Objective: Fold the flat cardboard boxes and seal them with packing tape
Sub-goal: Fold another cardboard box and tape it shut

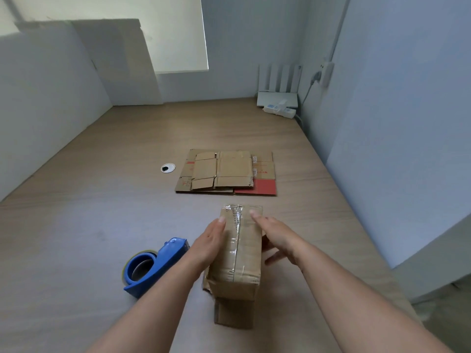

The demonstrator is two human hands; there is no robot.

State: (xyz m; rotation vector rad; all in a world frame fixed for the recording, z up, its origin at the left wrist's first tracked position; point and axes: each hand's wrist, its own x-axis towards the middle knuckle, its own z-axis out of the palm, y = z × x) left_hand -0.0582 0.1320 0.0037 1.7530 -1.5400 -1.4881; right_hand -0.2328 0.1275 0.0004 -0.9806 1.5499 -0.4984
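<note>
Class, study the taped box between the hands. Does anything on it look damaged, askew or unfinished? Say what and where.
Yes. The box has its near end unsealed: a flap hangs open toward the camera, untaped. Its near left corner looks torn and crumpled, and the tape along the top seam is wrinkled.

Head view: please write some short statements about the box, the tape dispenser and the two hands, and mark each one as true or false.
1. The folded box has clear tape along its top seam. True.
2. The left hand holds the blue tape dispenser. False: the dispenser lies on the table to the left of the box, with no hand on it. The left hand lies flat against the box.
3. A stack of flat cardboard lies on the table beyond the box. True.
4. The right hand is clenched into a fist. False: its fingers are stretched out along the right side of the box.
</note>
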